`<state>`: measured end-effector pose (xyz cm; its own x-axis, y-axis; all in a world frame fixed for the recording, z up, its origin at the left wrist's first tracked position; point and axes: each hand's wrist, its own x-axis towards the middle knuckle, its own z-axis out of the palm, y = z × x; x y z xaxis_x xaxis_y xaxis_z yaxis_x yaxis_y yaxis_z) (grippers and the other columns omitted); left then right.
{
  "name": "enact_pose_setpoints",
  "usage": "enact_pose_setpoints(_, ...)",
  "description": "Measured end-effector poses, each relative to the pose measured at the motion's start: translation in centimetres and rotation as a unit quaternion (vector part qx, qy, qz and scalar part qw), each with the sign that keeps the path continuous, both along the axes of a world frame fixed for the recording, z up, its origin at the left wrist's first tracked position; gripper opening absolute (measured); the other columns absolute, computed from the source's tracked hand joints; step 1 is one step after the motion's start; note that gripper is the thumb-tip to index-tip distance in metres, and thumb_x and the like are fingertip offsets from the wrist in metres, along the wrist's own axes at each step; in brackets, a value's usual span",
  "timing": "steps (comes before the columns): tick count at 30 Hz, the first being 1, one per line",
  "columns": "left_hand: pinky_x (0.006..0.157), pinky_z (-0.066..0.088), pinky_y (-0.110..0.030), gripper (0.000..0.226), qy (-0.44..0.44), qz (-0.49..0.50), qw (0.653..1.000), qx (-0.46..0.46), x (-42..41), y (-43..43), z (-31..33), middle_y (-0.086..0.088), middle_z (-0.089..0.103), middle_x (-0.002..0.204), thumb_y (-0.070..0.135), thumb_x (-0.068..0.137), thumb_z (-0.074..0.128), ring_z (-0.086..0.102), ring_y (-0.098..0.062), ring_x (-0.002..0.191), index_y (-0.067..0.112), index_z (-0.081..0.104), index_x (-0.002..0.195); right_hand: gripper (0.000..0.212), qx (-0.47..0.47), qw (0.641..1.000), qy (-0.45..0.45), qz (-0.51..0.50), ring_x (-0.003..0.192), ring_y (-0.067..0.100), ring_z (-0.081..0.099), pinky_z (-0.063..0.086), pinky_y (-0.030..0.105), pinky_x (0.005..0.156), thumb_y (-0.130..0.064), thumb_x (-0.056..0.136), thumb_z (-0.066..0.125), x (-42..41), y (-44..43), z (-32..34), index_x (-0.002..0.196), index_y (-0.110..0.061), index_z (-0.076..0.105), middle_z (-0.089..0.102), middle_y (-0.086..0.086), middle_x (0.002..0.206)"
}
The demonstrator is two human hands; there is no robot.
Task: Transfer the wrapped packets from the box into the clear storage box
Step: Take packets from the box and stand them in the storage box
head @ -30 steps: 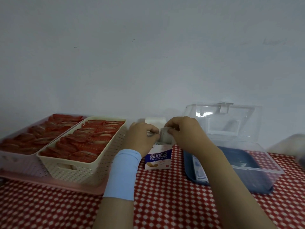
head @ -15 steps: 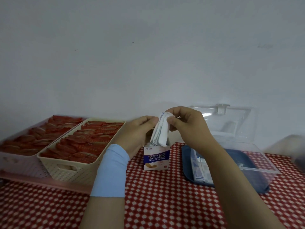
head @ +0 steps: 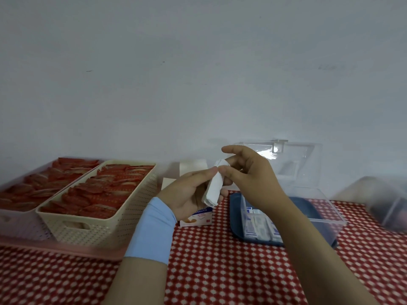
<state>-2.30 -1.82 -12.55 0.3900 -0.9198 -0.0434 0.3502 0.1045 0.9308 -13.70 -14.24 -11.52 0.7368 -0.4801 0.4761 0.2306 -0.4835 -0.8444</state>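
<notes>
A small stack of white wrapped packets (head: 213, 188) is held upright above the table, between both hands. My left hand (head: 191, 195) cups it from the left with the fingers round its lower part. My right hand (head: 246, 175) pinches its top edge with thumb and fingers. Below them stands the small white and blue box (head: 196, 217), its flaps (head: 193, 170) open; my left hand hides most of it. The clear storage box (head: 326, 213) with a blue base sits to the right, lid (head: 293, 164) raised, with several packets (head: 261, 227) lying at its left end.
A cream perforated basket (head: 94, 225) and a pink one (head: 19, 221) at the left hold several red sachets. Another clear container (head: 387, 203) sits blurred at the far right. A red and white patterned cloth (head: 220, 271) covers the table. A plain wall stands behind.
The stack of packets has come up out of the small box, and my left hand has moved from the box to cup the stack. The view has shifted slightly.
</notes>
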Motion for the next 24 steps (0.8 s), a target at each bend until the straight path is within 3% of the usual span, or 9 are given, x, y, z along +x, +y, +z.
enact_pose_setpoints(2,0.062,0.057,-0.028,0.043,0.012,0.011,1.0,-0.004,-0.2,-0.4,0.0,-0.012,0.073,0.094,0.031,0.085,0.062,0.067,-0.019,0.071,0.005,0.064,0.118,0.034,0.003,1.0,-0.002,-0.028,0.076,0.01,0.07,0.059,0.032,0.077,-0.016,0.089,0.073,0.0,0.1,-0.2,0.118,-0.026,0.058,0.072,-0.007,0.095)
enact_pose_setpoints(6,0.071,0.058,-0.03,0.028,0.062,0.036,0.997,-0.023,0.0,-0.8,-0.2,-0.012,0.073,0.096,0.031,0.086,0.064,0.07,-0.019,0.079,0.009,0.079,0.092,0.032,-0.086,0.995,0.034,-0.022,0.11,-0.006,0.057,0.051,0.022,0.088,-0.037,0.075,0.081,-0.5,0.3,-0.1,0.097,-0.033,0.058,0.054,-0.025,0.131)
enact_pose_setpoints(9,0.072,0.06,-0.032,0.03,0.063,0.023,0.997,-0.035,-0.1,-0.9,-0.2,-0.01,0.07,0.095,0.033,0.087,0.063,0.069,-0.021,0.079,0.009,0.078,0.096,0.046,-0.174,0.98,0.091,0.015,0.122,-0.008,0.047,0.044,0.014,0.09,-0.037,0.057,0.092,-1.0,0.4,0.1,0.087,-0.032,0.058,0.043,-0.025,0.139)
enact_pose_setpoints(13,0.074,0.061,-0.032,0.035,0.062,0.032,0.997,-0.035,-0.4,-1.1,-0.4,-0.013,0.071,0.1,0.033,0.085,0.064,0.071,-0.025,0.086,0.007,0.073,0.106,0.042,-0.176,0.981,0.072,0.037,0.108,0.003,0.06,0.054,0.022,0.074,-0.025,0.058,0.094,-0.7,0.1,-0.2,0.08,-0.021,0.057,0.054,-0.02,0.123)
enact_pose_setpoints(18,0.066,0.06,-0.032,0.037,0.065,0.04,0.997,-0.024,-0.6,-1.2,-0.3,-0.014,0.07,0.095,0.034,0.088,0.062,0.072,-0.023,0.083,0.005,0.07,0.11,0.046,-0.224,0.971,0.086,0.013,0.109,-0.004,0.058,0.052,0.017,0.077,-0.033,0.055,0.094,-0.7,0.0,-0.3,0.079,-0.025,0.057,0.046,-0.022,0.137)
enact_pose_setpoints(21,0.071,0.06,-0.032,0.044,0.055,0.038,0.997,-0.037,-0.8,-1.5,-0.3,-0.015,0.071,0.102,0.035,0.085,0.064,0.072,-0.024,0.093,0.003,0.067,0.115,0.04,-0.231,0.971,0.055,0.031,0.081,0.001,0.063,0.05,0.017,0.067,-0.022,0.063,0.091,-0.5,0.2,-0.5,0.076,-0.014,0.054,0.055,-0.017,0.124)
enact_pose_setpoints(24,0.064,0.059,-0.031,0.047,0.049,0.041,0.998,-0.031,-1.1,-1.5,-0.2,-0.017,0.07,0.098,0.036,0.083,0.065,0.072,-0.023,0.085,0.002,0.066,0.115,0.046,-0.213,0.973,0.078,0.04,0.065,0.001,0.058,0.049,0.018,0.063,-0.025,0.058,0.094,-0.8,0.5,-0.3,0.077,-0.013,0.054,0.051,-0.021,0.127)
